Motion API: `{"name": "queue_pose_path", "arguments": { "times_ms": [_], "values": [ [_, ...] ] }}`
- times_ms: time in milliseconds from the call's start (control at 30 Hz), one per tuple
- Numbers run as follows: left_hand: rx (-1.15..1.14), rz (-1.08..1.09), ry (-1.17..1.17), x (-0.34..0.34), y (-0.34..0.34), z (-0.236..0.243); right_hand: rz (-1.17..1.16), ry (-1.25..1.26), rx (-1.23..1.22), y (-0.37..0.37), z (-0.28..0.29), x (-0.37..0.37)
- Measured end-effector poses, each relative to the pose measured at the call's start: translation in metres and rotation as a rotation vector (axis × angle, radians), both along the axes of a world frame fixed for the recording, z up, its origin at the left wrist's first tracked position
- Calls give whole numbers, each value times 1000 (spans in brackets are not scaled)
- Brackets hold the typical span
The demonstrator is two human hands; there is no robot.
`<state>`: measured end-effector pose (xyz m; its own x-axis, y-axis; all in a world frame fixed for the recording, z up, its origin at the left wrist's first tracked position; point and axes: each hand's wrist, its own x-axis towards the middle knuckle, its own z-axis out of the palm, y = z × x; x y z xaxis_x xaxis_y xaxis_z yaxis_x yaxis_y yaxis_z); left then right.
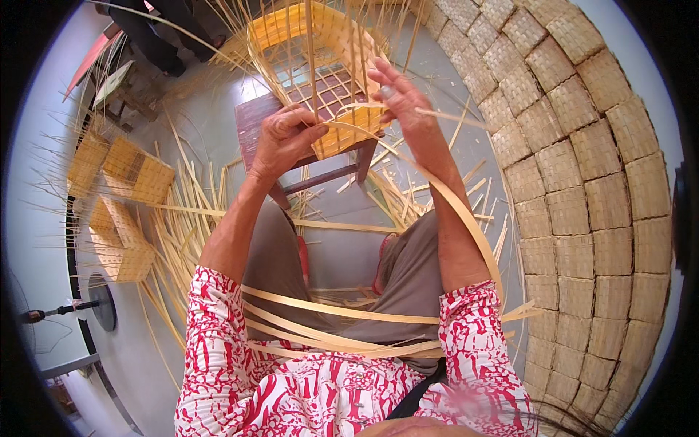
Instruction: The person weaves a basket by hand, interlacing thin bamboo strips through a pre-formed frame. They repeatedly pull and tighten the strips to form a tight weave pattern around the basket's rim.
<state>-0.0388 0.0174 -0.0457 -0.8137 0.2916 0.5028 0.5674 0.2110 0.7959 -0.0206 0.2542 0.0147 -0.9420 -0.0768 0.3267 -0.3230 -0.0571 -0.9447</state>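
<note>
A partly woven basket (280, 33) of yellow bamboo strips, with upright stakes sticking up from it, rests tilted on a dark red wooden stool (255, 120). At its near side my left hand (285, 138) is closed, thumb and fingers pinching a flat bamboo strip (466, 213) that curves away to the right past my right forearm. Beside the basket's right wall is my right hand (404, 102), its upper fingers stretched upward. A thin pale strip (453, 116) passes through the fingers of this hand; the exact grip is partly hidden.
Loose bamboo strips (342, 313) lie across my lap, and more strips (193, 233) cover the floor at left. Several part-woven baskets (120, 251) stand by the left wall. Stacked woven squares (582, 197) line the right side. Another person's legs (156, 40) show at far left.
</note>
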Motion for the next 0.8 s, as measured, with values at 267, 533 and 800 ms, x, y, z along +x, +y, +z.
{"name": "queue_pose_path", "arguments": {
  "times_ms": [267, 533, 800],
  "values": [
    [12, 16, 5, 5, -1, -3, -170, 89, -98, 2, 3, -2],
    [11, 62, 54, 1, 4, -2, -467, 142, 84, 23, 3, -16],
    [51, 110, 53, 5, 12, -5, -401, 187, 128, 40, 1, -24]
  ]
}}
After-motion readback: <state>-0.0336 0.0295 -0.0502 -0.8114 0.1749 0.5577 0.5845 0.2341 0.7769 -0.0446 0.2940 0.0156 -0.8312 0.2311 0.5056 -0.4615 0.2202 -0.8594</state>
